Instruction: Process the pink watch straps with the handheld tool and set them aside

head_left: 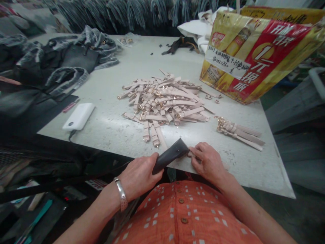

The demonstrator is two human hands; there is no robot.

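My left hand [142, 174] is closed round a wide black leather-like strap [175, 152], with a small stud or hole near its squared end. A dark band runs from under this hand off to the lower left. At the strap's end my right hand [208, 161] pinches a small pale piece [190, 153], mostly hidden by the fingers. Just beyond both hands lies a heap of beige straps with gold buckles [167, 101]. A smaller bundle of buckled beige straps [238, 134] rests to the right of my right hand.
A yellow and red carton [254, 57] stands at the table's [122, 135] right edge. A white power bank [79, 117] with a cable lies on the left, near black bags [76, 57]. Small loose loops [213, 98] sit beside the heap. A black item [182, 44] lies at the back.
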